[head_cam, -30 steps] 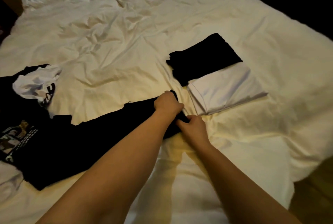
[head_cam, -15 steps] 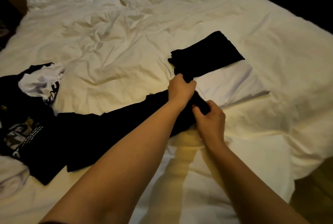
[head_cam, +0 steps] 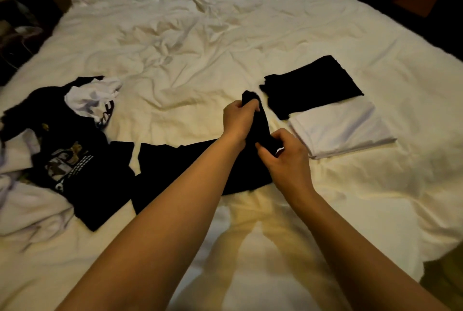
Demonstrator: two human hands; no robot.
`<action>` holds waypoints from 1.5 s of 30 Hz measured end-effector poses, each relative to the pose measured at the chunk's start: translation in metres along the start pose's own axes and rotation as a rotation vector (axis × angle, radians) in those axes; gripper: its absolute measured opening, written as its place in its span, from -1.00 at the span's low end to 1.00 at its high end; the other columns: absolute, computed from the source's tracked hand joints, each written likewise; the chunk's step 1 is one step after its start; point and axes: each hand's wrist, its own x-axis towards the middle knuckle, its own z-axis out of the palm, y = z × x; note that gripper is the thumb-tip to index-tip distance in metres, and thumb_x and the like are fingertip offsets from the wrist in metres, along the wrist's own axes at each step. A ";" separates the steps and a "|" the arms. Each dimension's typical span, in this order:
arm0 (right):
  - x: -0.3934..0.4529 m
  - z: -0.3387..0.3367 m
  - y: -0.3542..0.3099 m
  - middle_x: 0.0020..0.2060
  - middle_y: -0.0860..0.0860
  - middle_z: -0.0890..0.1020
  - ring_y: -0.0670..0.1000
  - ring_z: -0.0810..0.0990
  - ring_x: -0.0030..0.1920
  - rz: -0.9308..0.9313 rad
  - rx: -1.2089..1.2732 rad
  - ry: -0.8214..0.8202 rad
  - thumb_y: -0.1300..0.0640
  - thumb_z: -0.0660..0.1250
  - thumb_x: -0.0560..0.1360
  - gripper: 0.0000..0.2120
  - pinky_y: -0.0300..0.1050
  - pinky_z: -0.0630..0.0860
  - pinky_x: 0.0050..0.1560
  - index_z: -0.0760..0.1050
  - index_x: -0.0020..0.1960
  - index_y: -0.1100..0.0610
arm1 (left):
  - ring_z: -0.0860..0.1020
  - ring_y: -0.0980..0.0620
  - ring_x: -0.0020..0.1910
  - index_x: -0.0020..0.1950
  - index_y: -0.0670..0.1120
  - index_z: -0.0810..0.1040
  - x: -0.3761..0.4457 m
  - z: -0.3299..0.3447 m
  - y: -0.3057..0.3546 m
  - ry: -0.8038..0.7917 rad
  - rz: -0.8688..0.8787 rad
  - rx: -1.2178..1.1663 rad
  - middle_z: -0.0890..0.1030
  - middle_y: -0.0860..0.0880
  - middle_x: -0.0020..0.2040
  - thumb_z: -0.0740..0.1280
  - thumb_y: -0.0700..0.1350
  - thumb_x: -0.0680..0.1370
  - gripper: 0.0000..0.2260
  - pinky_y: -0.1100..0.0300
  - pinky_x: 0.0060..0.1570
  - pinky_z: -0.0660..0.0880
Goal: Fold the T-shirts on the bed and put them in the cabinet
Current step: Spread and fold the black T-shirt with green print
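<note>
Black T-shirt [head_cam: 175, 173] lies stretched across the bed [head_cam: 200, 48], one end lifted and bunched between both hands. The left hand [head_cam: 239, 120] has its fingers [head_cam: 250, 106] curled tight round the raised end; the right hand [head_cam: 285, 153], just nearer the camera than those fingers, pinches the same cloth lower down. Beyond and to the right of the fingers sit a folded black T-shirt [head_cam: 313, 85] and a folded white T-shirt [head_cam: 340, 128], touching each other. Well to the left of the fingers lies an unfolded heap of T-shirts [head_cam: 70, 135], black and white, one with a printed graphic.
</note>
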 end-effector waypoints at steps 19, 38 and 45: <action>-0.063 0.186 -0.075 -0.07 -0.02 0.51 -0.01 0.50 -0.08 -0.393 -0.312 -0.463 0.03 0.41 0.48 -0.80 -0.05 0.50 -0.16 0.47 0.01 0.11 | 0.52 -0.07 -0.26 -0.17 -0.12 0.51 -0.004 -0.240 -0.065 0.255 -0.202 -0.140 0.53 -0.08 -0.30 0.30 -0.20 0.50 -0.95 0.07 -0.22 0.46; -0.056 0.186 -0.054 -0.13 -0.04 0.56 -0.02 0.52 -0.08 -0.414 -0.340 -0.624 -0.14 0.30 0.53 -0.71 -0.04 0.48 -0.07 0.60 -0.01 0.07 | 0.45 -0.19 0.32 0.38 -0.14 0.42 -0.026 -0.264 -0.133 0.362 -0.166 0.560 0.49 -0.16 0.31 0.40 0.35 0.39 -0.25 -0.08 0.28 0.44; -0.004 0.143 -0.009 0.06 0.14 0.57 0.18 0.49 0.10 -0.147 -0.624 -0.315 -0.02 0.28 0.56 -0.69 0.08 0.47 0.04 0.51 0.17 0.18 | 0.51 -0.24 0.23 0.39 -0.18 0.38 -0.034 -0.264 -0.126 0.300 -0.193 0.752 0.53 -0.20 0.27 0.20 0.18 0.63 -0.50 -0.05 0.13 0.50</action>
